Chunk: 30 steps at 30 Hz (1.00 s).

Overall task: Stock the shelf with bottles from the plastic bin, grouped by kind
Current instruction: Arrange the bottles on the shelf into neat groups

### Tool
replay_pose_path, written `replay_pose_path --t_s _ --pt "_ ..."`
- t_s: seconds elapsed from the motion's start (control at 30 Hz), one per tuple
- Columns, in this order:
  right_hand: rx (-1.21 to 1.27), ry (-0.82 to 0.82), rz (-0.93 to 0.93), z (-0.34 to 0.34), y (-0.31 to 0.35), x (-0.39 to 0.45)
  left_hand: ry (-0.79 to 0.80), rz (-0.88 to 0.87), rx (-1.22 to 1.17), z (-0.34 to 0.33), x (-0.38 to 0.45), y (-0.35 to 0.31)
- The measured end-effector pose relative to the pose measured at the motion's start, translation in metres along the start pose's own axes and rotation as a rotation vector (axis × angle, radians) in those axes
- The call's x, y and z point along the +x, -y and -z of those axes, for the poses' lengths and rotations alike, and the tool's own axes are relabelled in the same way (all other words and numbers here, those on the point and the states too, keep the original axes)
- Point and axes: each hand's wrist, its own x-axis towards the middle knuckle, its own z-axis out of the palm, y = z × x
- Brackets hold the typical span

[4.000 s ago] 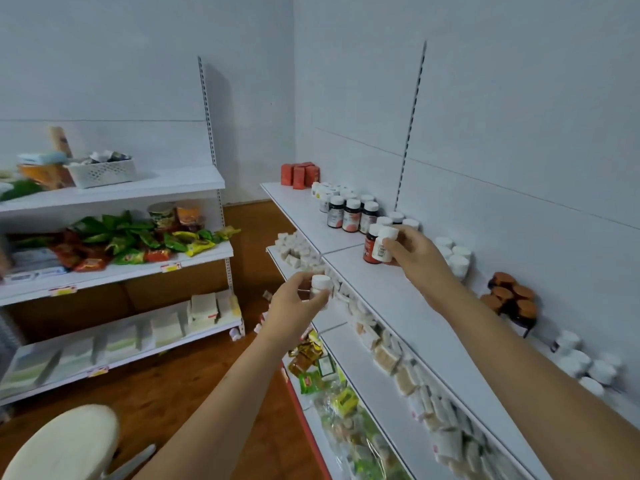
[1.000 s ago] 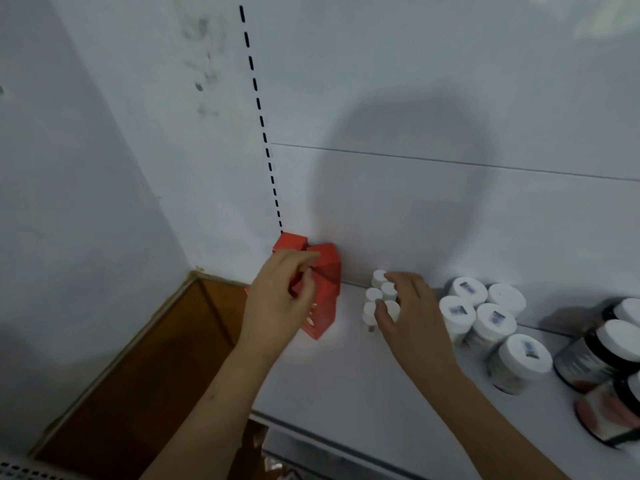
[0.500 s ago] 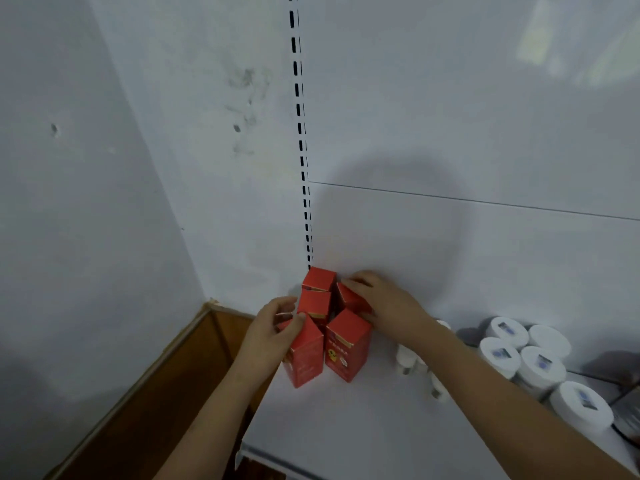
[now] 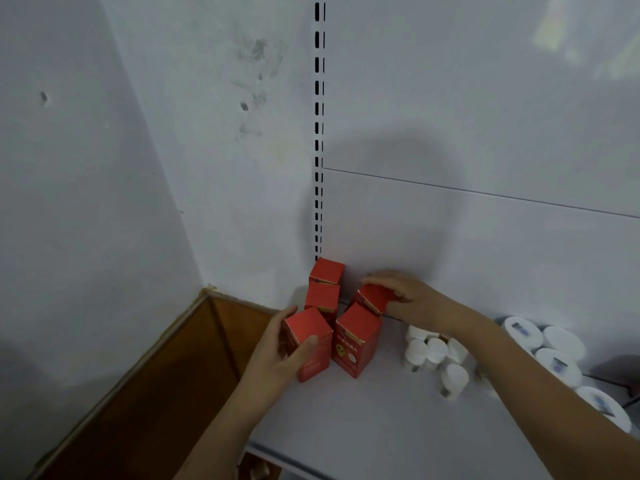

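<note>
Cartons (image 4: 356,341) at shelf (image 4: 363,420) left end; small bottles (image 4: 436,355) right of them.

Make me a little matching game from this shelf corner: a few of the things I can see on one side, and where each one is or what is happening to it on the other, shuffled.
Things:
1. front-left red box
2. tilted red box
3. small white bottles
4. slotted rail

States:
A. fixed upright on the wall above the boxes
B. gripped by the left hand
C. clustered on the shelf, under the right forearm
D. leaning, with the right hand on it

Pairs: 1-B, 2-D, 3-C, 4-A
</note>
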Motion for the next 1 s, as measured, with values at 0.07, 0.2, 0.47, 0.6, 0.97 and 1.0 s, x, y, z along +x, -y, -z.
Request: replay_pose_path --t_s 0.07,0.2,0.47,0.6,0.97,1.0 --pt "0.057 0.015 -0.058 -0.004 0.007 0.001 0.032 0.005 -0.004 0.000 0.001 0.005" --pt "-0.100 -0.099 -0.096 -0.010 0.014 0.008 0.029 0.000 0.054 0.001 0.003 0.017" --pt "-0.374 -0.067 -0.194 -0.007 0.038 0.024 0.020 -0.085 0.143 -0.002 0.003 0.025" --pt "-0.496 0.035 -0.212 -0.003 0.045 0.037 0.005 -0.103 0.191 -0.001 0.004 0.031" --pt "-0.368 -0.027 -0.152 -0.005 0.054 0.041 0.187 -0.052 0.177 0.016 0.002 0.028" --pt "-0.338 -0.035 -0.145 -0.006 0.054 0.036 0.202 -0.046 0.178 0.018 0.001 0.029"
